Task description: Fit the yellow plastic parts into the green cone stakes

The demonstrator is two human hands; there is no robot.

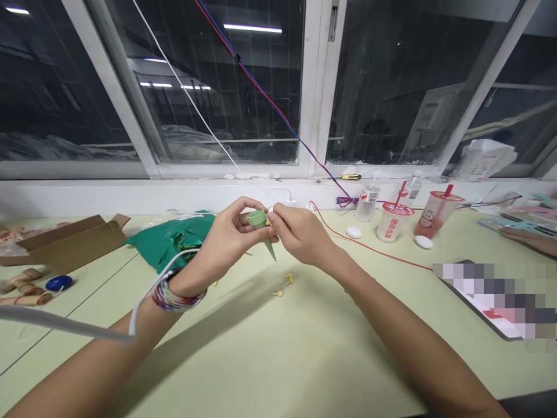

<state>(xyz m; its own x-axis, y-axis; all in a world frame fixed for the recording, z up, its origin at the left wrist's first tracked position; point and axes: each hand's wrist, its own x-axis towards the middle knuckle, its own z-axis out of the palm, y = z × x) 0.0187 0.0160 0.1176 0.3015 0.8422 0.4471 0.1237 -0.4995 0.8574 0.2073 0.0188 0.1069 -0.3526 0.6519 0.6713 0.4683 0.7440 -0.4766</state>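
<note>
My left hand [230, 235], with a woven bracelet at its wrist, holds a small green piece [256, 218] between thumb and fingers. The piece has a round, cup-like open end on top, and a pointed green tip shows below my fingers. My right hand [296, 232] is closed in a pinch against the side of the green piece. A speck of yellow shows at its fingertips, mostly hidden by the fingers. On the table beneath both hands lie small yellow pegs [278, 294].
A green plastic bag [169, 235], a cardboard box [76, 244] and a blue ball [58, 283] are at left. Right are a bottle [368, 203], drink cups [389, 226], a red cable [374, 248] and a tablet [474, 302]. Another person's hand [528, 239] rests far right.
</note>
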